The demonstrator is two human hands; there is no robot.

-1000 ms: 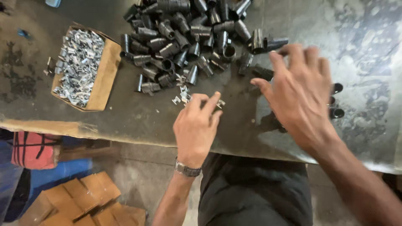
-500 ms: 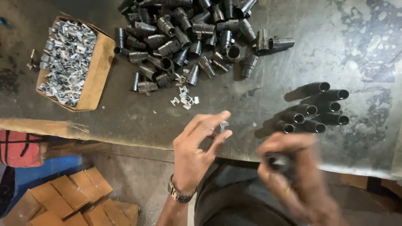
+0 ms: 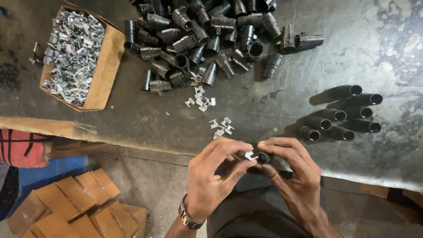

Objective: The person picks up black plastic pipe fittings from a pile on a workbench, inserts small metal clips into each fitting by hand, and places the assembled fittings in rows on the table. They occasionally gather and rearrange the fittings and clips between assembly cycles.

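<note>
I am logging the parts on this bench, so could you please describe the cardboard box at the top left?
The box is a shallow open tray of brown cardboard, with no lid showing. It sits at a slant on the dark, stained table, near its left edge. It is heaped with small shiny metal clips. A pile of black tubes lies just to its right. No hand touches it.
</note>
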